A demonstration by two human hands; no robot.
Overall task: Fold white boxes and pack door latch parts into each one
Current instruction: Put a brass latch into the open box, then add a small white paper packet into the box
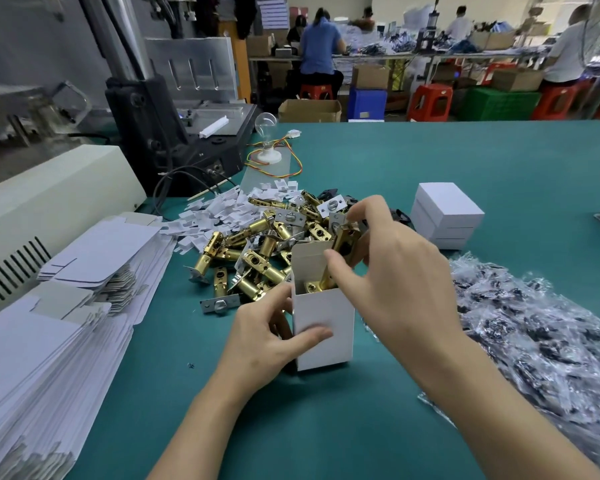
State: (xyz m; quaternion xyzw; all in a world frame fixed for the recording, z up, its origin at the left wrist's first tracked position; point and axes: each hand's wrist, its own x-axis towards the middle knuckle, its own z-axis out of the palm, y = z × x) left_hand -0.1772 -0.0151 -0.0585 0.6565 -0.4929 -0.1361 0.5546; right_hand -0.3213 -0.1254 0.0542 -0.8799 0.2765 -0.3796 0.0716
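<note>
1. A white box (323, 327) stands upright on the green table (430, 161), at the middle of the view, with its top open and one flap raised at the far side.
2. The left hand (264, 337) grips the box from its 9 o'clock side: the thumb lies flat on the near face and the fingers curl round the left wall.
3. The right hand (388, 271) comes in from 3 o'clock above the box and pinches a brass latch (340, 251) between its thumb and curled fingers.
4. The latch is tilted, its lower end inside the open top and its upper end leaning toward 1 o'clock. A second brass piece shows inside the box beside it.
5. A pile of latches (257, 251), brass with silver plates, lies at 11 o'clock from the box, just beyond the left hand.
6. Small white card inserts (222, 209) are scattered at the pile's far-left edge.
7. Flat box blanks (49, 341) are stacked at 9 o'clock, well apart from the box.
8. Three closed white boxes (445, 216) sit stacked at 1 o'clock.
9. Clear plastic bags (534, 327) holding dark parts spread out at 3 o'clock.
</note>
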